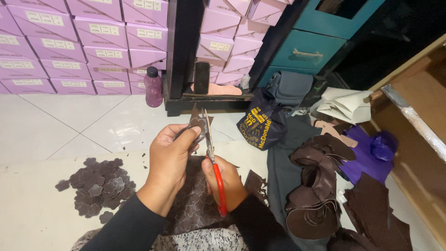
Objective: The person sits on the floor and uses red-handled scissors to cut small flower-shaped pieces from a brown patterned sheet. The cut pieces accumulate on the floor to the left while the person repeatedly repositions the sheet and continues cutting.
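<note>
Dark brown leather sheet (195, 209), stamped with flower outlines, lies across the person's lap at the bottom edge of the view. Above it the left hand (169, 162) pinches a small brown flower-shaped piece (197, 124) between thumb and fingers, closed firmly on it. The right hand (227, 181) is wrapped around the red handles of a pair of scissors (213, 158), whose blades point upward beside the piece and touch its edge; whether the blades are parted cannot be told.

On the floor to the left a heap of cut flower shapes (95, 188) rests loose on a pale mat (37, 209), with bare mat all around it. To the right, curled brown leather offcuts (316, 186) crowd together, with purple material (367, 155) just beyond. A dark printed bag (261, 124) sits slumped near a grey pouch (289, 87); the contents of both are hidden. A pink bottle (153, 87) with a dark cap stands upright before stacked lilac boxes (83, 42), all closed. White floor tiles (83, 121) lie open between the boxes and the mat.
</note>
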`<action>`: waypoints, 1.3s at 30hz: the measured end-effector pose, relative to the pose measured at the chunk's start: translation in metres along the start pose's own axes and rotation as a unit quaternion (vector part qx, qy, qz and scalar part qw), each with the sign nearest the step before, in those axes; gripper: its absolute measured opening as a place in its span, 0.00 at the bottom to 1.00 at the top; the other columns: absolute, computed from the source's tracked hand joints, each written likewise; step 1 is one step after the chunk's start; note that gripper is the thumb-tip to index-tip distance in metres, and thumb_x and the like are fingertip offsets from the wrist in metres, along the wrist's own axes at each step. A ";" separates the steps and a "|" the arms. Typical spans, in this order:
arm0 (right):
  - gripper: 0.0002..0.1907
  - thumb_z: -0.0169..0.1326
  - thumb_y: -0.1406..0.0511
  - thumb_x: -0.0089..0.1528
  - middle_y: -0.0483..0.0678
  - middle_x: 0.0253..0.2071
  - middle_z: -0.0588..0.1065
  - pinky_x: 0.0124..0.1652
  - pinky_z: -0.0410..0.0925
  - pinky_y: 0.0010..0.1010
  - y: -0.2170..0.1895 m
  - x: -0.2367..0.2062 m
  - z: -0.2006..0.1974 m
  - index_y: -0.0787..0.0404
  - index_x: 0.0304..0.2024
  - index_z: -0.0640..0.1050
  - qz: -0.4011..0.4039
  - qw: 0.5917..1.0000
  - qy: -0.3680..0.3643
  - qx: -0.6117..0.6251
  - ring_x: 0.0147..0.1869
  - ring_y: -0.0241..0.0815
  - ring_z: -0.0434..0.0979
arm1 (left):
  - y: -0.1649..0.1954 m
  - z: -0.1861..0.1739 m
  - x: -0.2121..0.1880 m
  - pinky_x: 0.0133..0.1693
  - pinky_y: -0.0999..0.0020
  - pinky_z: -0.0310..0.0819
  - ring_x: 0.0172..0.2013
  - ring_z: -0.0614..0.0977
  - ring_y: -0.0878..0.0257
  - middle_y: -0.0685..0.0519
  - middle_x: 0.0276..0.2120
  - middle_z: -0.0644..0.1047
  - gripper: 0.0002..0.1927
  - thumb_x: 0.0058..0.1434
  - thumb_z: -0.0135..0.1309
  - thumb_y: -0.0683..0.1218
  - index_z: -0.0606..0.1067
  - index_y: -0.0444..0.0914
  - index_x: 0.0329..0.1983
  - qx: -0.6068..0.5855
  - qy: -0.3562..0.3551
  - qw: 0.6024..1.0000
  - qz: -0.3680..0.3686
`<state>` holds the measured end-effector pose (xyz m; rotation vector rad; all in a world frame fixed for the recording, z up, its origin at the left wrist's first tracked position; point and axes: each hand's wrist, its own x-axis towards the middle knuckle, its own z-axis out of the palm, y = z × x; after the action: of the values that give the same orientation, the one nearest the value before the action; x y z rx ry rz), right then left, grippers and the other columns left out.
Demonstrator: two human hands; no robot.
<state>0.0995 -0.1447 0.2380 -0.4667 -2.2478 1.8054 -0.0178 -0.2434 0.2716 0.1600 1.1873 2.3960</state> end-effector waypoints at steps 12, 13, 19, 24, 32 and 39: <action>0.20 0.49 0.51 0.69 0.35 0.17 0.62 0.19 0.56 0.22 0.003 -0.005 -0.011 0.59 0.32 0.70 0.006 0.999 -0.040 0.021 0.18 0.25 0.59 | 0.016 -0.005 0.000 0.32 0.75 0.75 0.29 0.80 0.68 0.51 0.32 0.81 0.07 0.57 0.61 0.38 0.75 0.33 0.38 0.050 -0.014 0.999 0.001; 0.20 0.50 0.51 0.69 0.35 0.17 0.61 0.19 0.55 0.22 0.003 -0.005 -0.011 0.58 0.32 0.70 0.007 0.999 -0.042 0.021 0.18 0.25 0.59 | 0.017 -0.006 0.000 0.32 0.75 0.75 0.29 0.80 0.69 0.52 0.32 0.81 0.07 0.57 0.61 0.38 0.75 0.33 0.38 0.053 -0.014 0.999 0.000; 0.18 0.50 0.54 0.70 0.35 0.20 0.61 0.21 0.53 0.21 0.001 -0.005 -0.016 0.59 0.33 0.71 -0.011 0.998 -0.055 0.002 0.21 0.25 0.58 | 0.025 -0.014 0.005 0.34 0.76 0.76 0.31 0.82 0.68 0.51 0.32 0.82 0.09 0.57 0.60 0.37 0.74 0.33 0.39 0.097 -0.084 0.991 0.026; 0.17 0.46 0.53 0.69 0.39 0.20 0.66 0.25 0.62 0.23 -0.006 -0.008 -0.018 0.58 0.35 0.72 0.000 0.998 -0.064 -0.009 0.22 0.30 0.66 | 0.017 -0.016 0.007 0.34 0.76 0.75 0.30 0.80 0.69 0.51 0.31 0.81 0.09 0.58 0.61 0.36 0.74 0.32 0.40 0.128 -0.136 0.982 0.018; 0.22 0.47 0.49 0.69 0.41 0.21 0.65 0.24 0.61 0.24 -0.004 -0.009 -0.016 0.59 0.31 0.69 0.029 0.995 -0.064 0.070 0.22 0.31 0.63 | 0.006 -0.011 0.008 0.32 0.76 0.73 0.28 0.80 0.69 0.53 0.29 0.80 0.08 0.57 0.61 0.36 0.73 0.34 0.37 0.093 -0.096 0.991 -0.018; 0.23 0.47 0.49 0.69 0.40 0.20 0.64 0.22 0.60 0.24 -0.002 -0.009 -0.011 0.58 0.30 0.68 0.026 0.995 -0.048 0.083 0.20 0.30 0.61 | 0.003 -0.011 0.008 0.29 0.77 0.69 0.26 0.77 0.71 0.54 0.28 0.79 0.09 0.57 0.61 0.36 0.72 0.37 0.36 0.056 -0.083 0.994 -0.032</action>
<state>0.1114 -0.1384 0.2427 -0.4192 -2.1392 2.0612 -0.0289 -0.2495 0.2663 0.3454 1.2304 2.2141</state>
